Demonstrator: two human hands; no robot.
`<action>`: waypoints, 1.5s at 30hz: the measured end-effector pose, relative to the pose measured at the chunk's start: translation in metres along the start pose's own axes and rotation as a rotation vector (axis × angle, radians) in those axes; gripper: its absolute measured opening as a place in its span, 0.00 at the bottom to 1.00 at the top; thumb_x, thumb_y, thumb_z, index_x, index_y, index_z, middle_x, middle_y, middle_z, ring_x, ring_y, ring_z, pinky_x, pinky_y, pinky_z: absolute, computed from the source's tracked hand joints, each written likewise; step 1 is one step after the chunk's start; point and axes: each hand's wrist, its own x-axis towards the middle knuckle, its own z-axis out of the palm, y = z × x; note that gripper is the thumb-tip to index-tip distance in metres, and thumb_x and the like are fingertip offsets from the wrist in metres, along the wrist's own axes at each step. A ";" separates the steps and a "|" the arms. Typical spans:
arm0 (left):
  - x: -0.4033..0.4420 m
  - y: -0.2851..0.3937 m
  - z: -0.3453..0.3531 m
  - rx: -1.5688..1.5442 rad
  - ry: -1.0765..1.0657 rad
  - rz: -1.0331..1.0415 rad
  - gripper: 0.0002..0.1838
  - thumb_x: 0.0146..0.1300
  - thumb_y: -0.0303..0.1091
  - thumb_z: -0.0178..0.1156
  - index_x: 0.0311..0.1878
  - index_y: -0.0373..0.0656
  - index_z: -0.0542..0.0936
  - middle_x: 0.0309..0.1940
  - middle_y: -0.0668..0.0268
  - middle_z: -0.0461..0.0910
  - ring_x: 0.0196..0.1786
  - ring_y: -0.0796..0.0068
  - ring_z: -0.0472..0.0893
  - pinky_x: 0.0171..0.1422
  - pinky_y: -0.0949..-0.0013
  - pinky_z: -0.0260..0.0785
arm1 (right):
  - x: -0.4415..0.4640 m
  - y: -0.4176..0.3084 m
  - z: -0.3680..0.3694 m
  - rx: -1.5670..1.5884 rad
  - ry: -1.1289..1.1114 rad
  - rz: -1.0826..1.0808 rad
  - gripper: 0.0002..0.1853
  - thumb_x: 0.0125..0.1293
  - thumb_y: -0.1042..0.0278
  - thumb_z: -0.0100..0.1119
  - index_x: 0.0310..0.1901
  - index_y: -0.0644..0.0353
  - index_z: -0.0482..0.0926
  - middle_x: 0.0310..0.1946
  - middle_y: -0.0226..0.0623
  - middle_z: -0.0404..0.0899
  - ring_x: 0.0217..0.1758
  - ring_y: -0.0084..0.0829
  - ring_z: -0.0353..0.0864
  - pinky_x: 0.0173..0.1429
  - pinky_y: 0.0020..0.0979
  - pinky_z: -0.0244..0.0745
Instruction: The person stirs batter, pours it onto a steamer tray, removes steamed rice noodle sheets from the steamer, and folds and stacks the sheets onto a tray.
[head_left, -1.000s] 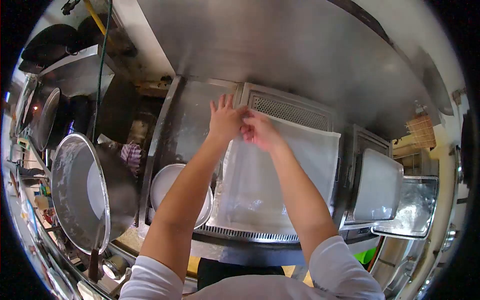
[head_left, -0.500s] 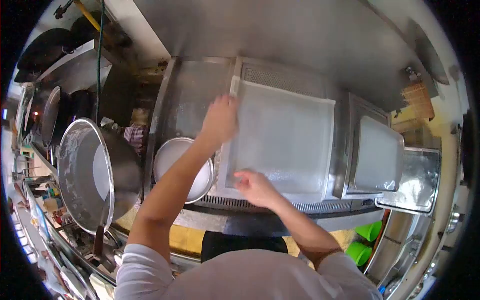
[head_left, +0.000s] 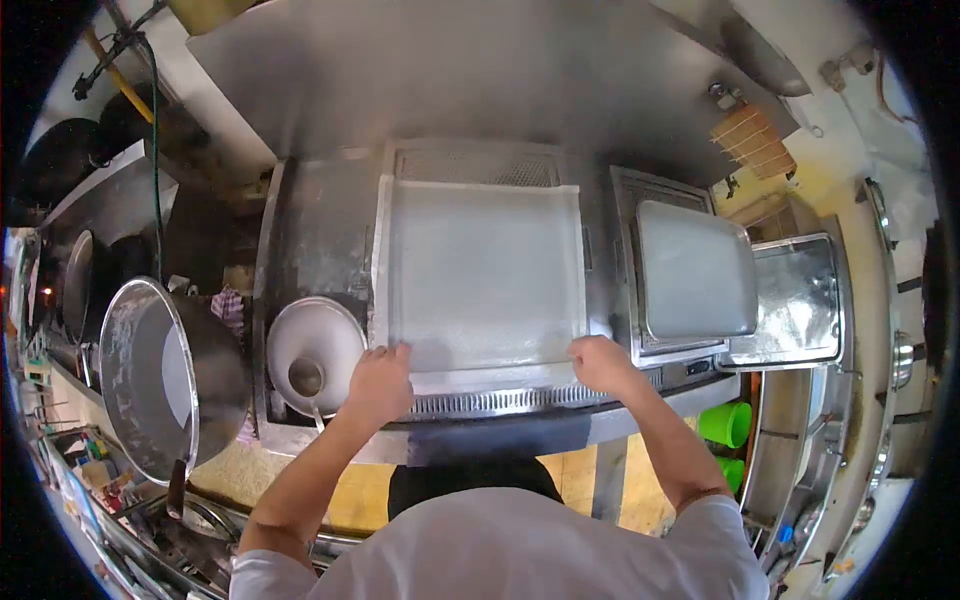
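A white cloth (head_left: pixel 485 270) lies flat and smooth over the steamer in front of me, with paler bands along its edges. At its near left corner is my left hand (head_left: pixel 382 385), closed with the fingers pinching the edge. My right hand (head_left: pixel 606 365) is closed in the same way on the near right corner. Left of the cloth stands a round metal bowl (head_left: pixel 338 325) of white liquid, with a ladle (head_left: pixel 307 376) resting in it.
A large pot (head_left: pixel 225 370) with white liquid stands at the left. On the right are a covered tray (head_left: pixel 697 270) and a shiny metal tray (head_left: pixel 800 305). Green containers (head_left: pixel 725 425) sit below the counter edge. Behind the steamer is a metal wall (head_left: pixel 420 80).
My left hand has come from the cloth's left side to its near left corner. My right hand has moved from near left to near right. The ladle in the bowl now shows.
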 end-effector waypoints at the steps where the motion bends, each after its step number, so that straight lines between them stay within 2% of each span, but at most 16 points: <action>1: -0.002 0.004 -0.001 -0.051 0.065 -0.015 0.21 0.54 0.27 0.65 0.53 0.37 0.78 0.40 0.52 0.85 0.48 0.53 0.84 0.57 0.52 0.74 | 0.009 0.004 -0.009 0.070 0.062 -0.011 0.10 0.62 0.68 0.59 0.40 0.60 0.86 0.40 0.49 0.87 0.46 0.54 0.86 0.54 0.46 0.80; 3: -0.007 0.015 -0.001 -0.162 0.185 -0.054 0.21 0.56 0.26 0.64 0.55 0.38 0.78 0.39 0.54 0.85 0.46 0.53 0.84 0.54 0.51 0.75 | 0.035 0.006 -0.035 0.215 0.216 0.013 0.10 0.63 0.68 0.61 0.42 0.62 0.84 0.40 0.51 0.86 0.46 0.51 0.87 0.50 0.45 0.81; 5: -0.015 0.029 0.005 -0.281 0.293 -0.108 0.21 0.58 0.26 0.64 0.57 0.40 0.78 0.38 0.57 0.86 0.42 0.53 0.85 0.50 0.52 0.77 | 0.089 0.029 -0.048 0.326 0.273 0.043 0.18 0.64 0.64 0.60 0.54 0.56 0.85 0.48 0.54 0.85 0.53 0.56 0.84 0.60 0.48 0.79; 7: -0.027 0.048 0.009 -0.412 0.348 -0.162 0.21 0.59 0.25 0.65 0.57 0.41 0.79 0.36 0.59 0.86 0.39 0.55 0.85 0.46 0.54 0.78 | 0.156 0.048 -0.052 0.385 0.449 0.062 0.19 0.64 0.64 0.62 0.56 0.59 0.84 0.50 0.55 0.85 0.56 0.57 0.83 0.63 0.47 0.78; 11: -0.053 0.079 0.031 -0.553 0.324 -0.300 0.18 0.61 0.26 0.67 0.55 0.40 0.82 0.35 0.59 0.86 0.36 0.60 0.86 0.42 0.59 0.80 | 0.250 0.043 -0.083 0.161 0.608 0.091 0.30 0.64 0.62 0.64 0.65 0.68 0.74 0.61 0.60 0.78 0.67 0.56 0.77 0.70 0.48 0.73; 14: -0.073 0.094 0.053 -0.610 0.342 -0.362 0.19 0.58 0.24 0.67 0.54 0.42 0.81 0.34 0.59 0.86 0.36 0.57 0.86 0.41 0.57 0.80 | 0.296 0.050 -0.077 -0.073 0.560 0.178 0.34 0.65 0.62 0.64 0.71 0.65 0.68 0.67 0.58 0.73 0.68 0.56 0.75 0.71 0.51 0.73; 16: -0.083 0.105 0.052 -0.661 0.303 -0.403 0.19 0.58 0.24 0.67 0.54 0.43 0.81 0.34 0.58 0.86 0.36 0.58 0.86 0.42 0.57 0.80 | 0.308 0.052 -0.078 -0.067 0.472 0.181 0.36 0.65 0.63 0.64 0.73 0.64 0.65 0.68 0.58 0.71 0.70 0.57 0.72 0.72 0.52 0.70; 23: -0.093 0.114 0.052 -0.661 0.304 -0.309 0.18 0.60 0.25 0.67 0.55 0.42 0.82 0.35 0.57 0.86 0.37 0.58 0.87 0.44 0.57 0.81 | 0.211 0.047 -0.031 -0.211 0.494 -0.023 0.44 0.63 0.66 0.65 0.78 0.66 0.56 0.75 0.63 0.60 0.78 0.59 0.62 0.80 0.49 0.61; 27: -0.098 0.101 0.052 -0.675 0.327 -0.192 0.17 0.61 0.26 0.66 0.54 0.42 0.82 0.36 0.56 0.86 0.38 0.56 0.87 0.44 0.56 0.80 | 0.073 0.013 0.012 0.008 0.376 0.170 0.44 0.61 0.70 0.63 0.78 0.67 0.55 0.78 0.66 0.53 0.78 0.64 0.60 0.81 0.52 0.58; 29: -0.107 0.091 0.058 -0.684 0.339 -0.163 0.16 0.62 0.27 0.65 0.53 0.42 0.82 0.39 0.54 0.87 0.40 0.52 0.87 0.46 0.55 0.80 | 0.022 0.021 0.040 0.083 0.428 0.034 0.43 0.60 0.71 0.63 0.77 0.67 0.56 0.78 0.67 0.52 0.78 0.65 0.59 0.80 0.53 0.59; 32: -0.122 0.077 0.061 -0.635 0.432 -0.122 0.15 0.62 0.25 0.65 0.53 0.40 0.81 0.35 0.55 0.86 0.38 0.54 0.87 0.43 0.54 0.80 | -0.017 0.000 0.042 0.065 0.444 0.166 0.38 0.60 0.70 0.63 0.73 0.67 0.64 0.73 0.66 0.63 0.75 0.63 0.64 0.78 0.53 0.63; 35: -0.138 0.071 0.052 -0.675 0.393 -0.155 0.17 0.62 0.25 0.65 0.55 0.40 0.81 0.37 0.53 0.87 0.38 0.52 0.87 0.45 0.54 0.81 | -0.008 -0.039 0.019 0.129 0.425 0.036 0.31 0.61 0.70 0.62 0.67 0.68 0.73 0.65 0.62 0.74 0.69 0.59 0.73 0.74 0.51 0.67; 37: -0.151 0.073 0.048 -0.710 0.389 -0.173 0.17 0.62 0.25 0.65 0.55 0.40 0.81 0.37 0.53 0.88 0.39 0.52 0.88 0.46 0.54 0.81 | 0.029 -0.047 0.055 0.115 0.518 0.037 0.21 0.60 0.68 0.64 0.54 0.67 0.82 0.45 0.56 0.86 0.54 0.54 0.84 0.61 0.46 0.78; 41: -0.172 0.083 0.044 -0.728 0.405 -0.219 0.17 0.63 0.26 0.65 0.56 0.40 0.81 0.38 0.52 0.88 0.40 0.52 0.88 0.46 0.54 0.81 | 0.085 -0.127 0.084 0.376 0.199 -0.222 0.13 0.60 0.70 0.61 0.46 0.64 0.84 0.31 0.48 0.87 0.32 0.41 0.88 0.39 0.42 0.82; 44: -0.186 0.094 0.050 -0.735 0.418 -0.263 0.17 0.64 0.27 0.65 0.56 0.41 0.81 0.38 0.52 0.88 0.40 0.51 0.88 0.46 0.54 0.82 | 0.104 -0.190 0.087 0.341 -0.100 -0.191 0.14 0.65 0.63 0.55 0.42 0.61 0.88 0.35 0.54 0.88 0.42 0.55 0.88 0.48 0.48 0.81; 45: -0.189 0.097 0.053 -0.737 0.422 -0.276 0.17 0.64 0.27 0.65 0.56 0.41 0.81 0.38 0.52 0.88 0.40 0.51 0.88 0.46 0.53 0.82 | 0.105 -0.205 0.088 0.394 -0.172 -0.147 0.14 0.64 0.63 0.55 0.39 0.61 0.88 0.34 0.53 0.88 0.40 0.54 0.88 0.46 0.48 0.81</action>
